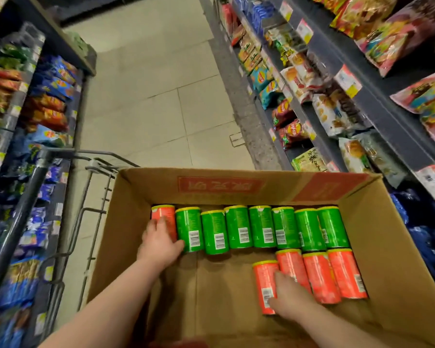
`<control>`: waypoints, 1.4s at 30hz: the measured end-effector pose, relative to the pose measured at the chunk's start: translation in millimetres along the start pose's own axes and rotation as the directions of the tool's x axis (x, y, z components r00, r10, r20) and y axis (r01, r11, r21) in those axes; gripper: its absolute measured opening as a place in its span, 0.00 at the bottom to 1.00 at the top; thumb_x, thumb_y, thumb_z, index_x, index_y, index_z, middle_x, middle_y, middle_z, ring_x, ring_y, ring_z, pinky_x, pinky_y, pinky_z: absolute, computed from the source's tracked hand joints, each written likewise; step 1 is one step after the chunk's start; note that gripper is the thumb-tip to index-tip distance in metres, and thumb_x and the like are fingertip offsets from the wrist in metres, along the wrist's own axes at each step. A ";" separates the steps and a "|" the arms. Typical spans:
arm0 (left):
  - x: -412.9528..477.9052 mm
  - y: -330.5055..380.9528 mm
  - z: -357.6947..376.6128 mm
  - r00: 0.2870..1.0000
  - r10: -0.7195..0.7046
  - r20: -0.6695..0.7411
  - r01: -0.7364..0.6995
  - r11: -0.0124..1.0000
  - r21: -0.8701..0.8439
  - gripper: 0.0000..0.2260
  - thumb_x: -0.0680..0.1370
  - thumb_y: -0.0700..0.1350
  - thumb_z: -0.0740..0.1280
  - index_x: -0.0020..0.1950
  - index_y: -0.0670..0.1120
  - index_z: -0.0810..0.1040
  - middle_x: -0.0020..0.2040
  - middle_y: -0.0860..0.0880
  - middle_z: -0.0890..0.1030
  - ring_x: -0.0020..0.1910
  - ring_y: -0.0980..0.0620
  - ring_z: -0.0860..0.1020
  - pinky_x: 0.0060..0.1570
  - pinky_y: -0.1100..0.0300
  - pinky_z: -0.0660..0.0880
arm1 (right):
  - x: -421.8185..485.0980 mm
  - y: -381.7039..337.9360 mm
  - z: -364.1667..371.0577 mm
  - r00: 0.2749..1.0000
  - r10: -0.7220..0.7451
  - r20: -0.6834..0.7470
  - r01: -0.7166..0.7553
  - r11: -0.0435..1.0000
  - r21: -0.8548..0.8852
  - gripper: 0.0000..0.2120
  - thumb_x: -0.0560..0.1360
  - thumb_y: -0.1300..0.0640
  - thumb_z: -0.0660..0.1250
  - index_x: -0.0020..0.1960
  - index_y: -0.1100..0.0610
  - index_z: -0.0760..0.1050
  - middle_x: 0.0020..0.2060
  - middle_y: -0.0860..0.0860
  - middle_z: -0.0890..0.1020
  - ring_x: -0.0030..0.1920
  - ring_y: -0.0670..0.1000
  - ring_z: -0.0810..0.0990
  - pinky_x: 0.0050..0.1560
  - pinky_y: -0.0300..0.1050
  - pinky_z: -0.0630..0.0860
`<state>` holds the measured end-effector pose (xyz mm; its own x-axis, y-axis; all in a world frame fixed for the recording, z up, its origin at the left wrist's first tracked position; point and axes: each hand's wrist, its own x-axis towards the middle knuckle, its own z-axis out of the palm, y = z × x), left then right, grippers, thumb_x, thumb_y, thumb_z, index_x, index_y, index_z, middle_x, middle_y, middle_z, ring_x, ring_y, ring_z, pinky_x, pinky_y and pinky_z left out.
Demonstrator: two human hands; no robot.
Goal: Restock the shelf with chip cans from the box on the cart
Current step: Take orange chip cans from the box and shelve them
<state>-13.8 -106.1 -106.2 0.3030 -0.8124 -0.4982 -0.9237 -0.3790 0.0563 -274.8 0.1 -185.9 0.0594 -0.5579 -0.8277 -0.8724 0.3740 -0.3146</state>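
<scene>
The cardboard box [387, 247] is plain brown, its far flap printed with a red panel [221, 185] of pale characters. Inside, the green chip cans [237, 227] carry yellow rims and white barcode patches; the orange-red chip cans [319, 277] have the same yellow rims. The cart [23, 209] is grey metal, the floor tiles [156, 96] pale beige, the shelving [377, 106] dark grey with yellow-and-white price tags [347, 80]
</scene>
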 end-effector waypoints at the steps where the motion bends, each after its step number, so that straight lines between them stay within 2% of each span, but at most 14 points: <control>1: 6.1 -0.7 1.6 1.000 -0.015 0.004 0.015 1.000 -0.028 0.40 0.73 0.54 0.68 0.77 0.46 0.50 0.77 0.42 0.54 0.74 0.40 0.58 0.70 0.48 0.62 | 2.4 -2.0 2.0 1.000 0.024 -0.002 -0.024 1.000 0.003 0.32 0.74 0.51 0.65 0.73 0.54 0.56 0.66 0.54 0.71 0.63 0.55 0.74 0.63 0.48 0.71; 5: 19.5 0.0 7.4 1.000 -0.021 -0.006 0.021 1.000 0.006 0.40 0.74 0.55 0.67 0.78 0.46 0.48 0.77 0.41 0.53 0.72 0.38 0.59 0.68 0.48 0.63 | 10.6 -5.7 7.4 0.997 0.055 -0.061 -0.055 0.998 0.011 0.36 0.74 0.49 0.65 0.75 0.55 0.51 0.66 0.55 0.68 0.64 0.56 0.73 0.63 0.48 0.70; 9: 20.3 2.5 10.8 0.996 -0.025 -0.090 0.033 0.996 0.078 0.40 0.73 0.56 0.67 0.77 0.42 0.51 0.72 0.40 0.60 0.67 0.39 0.64 0.63 0.48 0.67 | 16.1 -12.6 9.0 0.997 0.014 -0.080 -0.008 0.998 0.070 0.33 0.73 0.50 0.69 0.72 0.52 0.56 0.66 0.53 0.66 0.63 0.55 0.74 0.63 0.49 0.71; 11: 19.4 3.0 13.4 0.991 -0.035 -0.130 0.045 0.996 0.075 0.40 0.73 0.56 0.67 0.76 0.40 0.51 0.70 0.40 0.62 0.66 0.39 0.64 0.62 0.48 0.67 | 18.7 -16.4 11.9 0.997 0.016 -0.078 -0.008 0.994 0.112 0.35 0.71 0.50 0.70 0.72 0.52 0.55 0.66 0.53 0.67 0.63 0.55 0.74 0.62 0.49 0.72; 15: 15.7 7.9 26.6 0.994 -0.063 -0.091 0.060 0.998 -0.035 0.40 0.74 0.53 0.68 0.77 0.41 0.50 0.74 0.40 0.54 0.72 0.39 0.56 0.69 0.47 0.61 | 26.4 -15.3 19.9 0.991 0.113 -0.069 -0.093 0.966 0.243 0.50 0.69 0.46 0.73 0.76 0.55 0.43 0.67 0.54 0.69 0.66 0.56 0.72 0.65 0.49 0.70; 18: 14.4 7.6 33.6 0.990 -0.105 -0.092 0.095 0.990 -0.107 0.40 0.73 0.52 0.69 0.77 0.45 0.50 0.76 0.41 0.49 0.72 0.37 0.55 0.69 0.45 0.60 | 30.5 -12.1 23.9 0.986 0.159 -0.041 -0.137 0.932 0.334 0.52 0.70 0.44 0.72 0.76 0.54 0.37 0.66 0.55 0.72 0.64 0.56 0.74 0.65 0.51 0.70; 22: 17.0 3.3 37.2 0.984 -0.145 -0.102 0.132 0.983 -0.128 0.40 0.74 0.52 0.68 0.78 0.47 0.46 0.76 0.40 0.51 0.70 0.35 0.60 0.68 0.43 0.61 | 33.8 -10.5 27.7 0.985 0.157 -0.074 -0.112 0.901 0.420 0.52 0.69 0.47 0.74 0.76 0.54 0.39 0.68 0.56 0.69 0.65 0.57 0.73 0.65 0.52 0.70; 26: 18.1 2.7 40.4 0.976 -0.196 -0.097 0.175 0.966 -0.188 0.39 0.76 0.50 0.67 0.78 0.50 0.44 0.76 0.43 0.50 0.67 0.33 0.64 0.65 0.41 0.63 | 31.0 -10.7 31.2 0.988 0.137 -0.071 -0.100 0.919 0.382 0.52 0.66 0.50 0.76 0.76 0.54 0.43 0.66 0.56 0.67 0.65 0.57 0.72 0.63 0.50 0.70; 30: 14.0 -10.1 44.4 0.985 -0.140 -0.102 0.132 0.988 -0.080 0.38 0.77 0.49 0.66 0.78 0.51 0.43 0.76 0.42 0.49 0.67 0.32 0.63 0.65 0.41 0.64 | 21.7 -5.4 26.4 0.994 0.103 -0.037 -0.084 0.935 0.345 0.43 0.67 0.46 0.73 0.73 0.54 0.55 0.64 0.54 0.67 0.62 0.55 0.73 0.61 0.47 0.71; 32: 8.1 -12.6 46.2 0.989 -0.117 -0.094 0.112 0.992 -0.055 0.38 0.77 0.48 0.66 0.78 0.51 0.43 0.76 0.41 0.49 0.66 0.32 0.64 0.65 0.42 0.63 | 17.1 -0.2 22.0 0.996 0.077 -0.038 -0.060 0.938 0.341 0.42 0.67 0.45 0.72 0.73 0.53 0.56 0.64 0.54 0.67 0.62 0.55 0.73 0.61 0.47 0.70; 38: -10.6 -7.7 41.6 0.984 -0.150 -0.096 0.139 0.984 -0.113 0.35 0.76 0.47 0.66 0.77 0.51 0.50 0.75 0.40 0.54 0.63 0.32 0.67 0.63 0.42 0.67 | 1.4 11.3 6.5 0.996 0.037 -0.077 -0.004 0.921 0.389 0.44 0.66 0.46 0.72 0.75 0.53 0.53 0.63 0.53 0.71 0.62 0.55 0.73 0.60 0.47 0.72; 42: -31.3 6.5 31.8 0.963 -0.240 -0.121 0.200 0.942 -0.270 0.34 0.73 0.46 0.68 0.75 0.50 0.56 0.70 0.37 0.62 0.60 0.30 0.70 0.61 0.42 0.67 | -13.9 14.7 -4.0 0.993 -0.001 -0.116 0.049 0.909 0.413 0.43 0.66 0.47 0.71 0.74 0.53 0.54 0.62 0.52 0.74 0.60 0.54 0.75 0.61 0.48 0.72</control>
<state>-36.8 -69.0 -117.7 0.5418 -0.7453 -0.3886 -0.7458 -0.6395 0.1868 -290.4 10.4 -177.2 0.0033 -0.6408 -0.7677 -0.5901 0.6186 -0.5188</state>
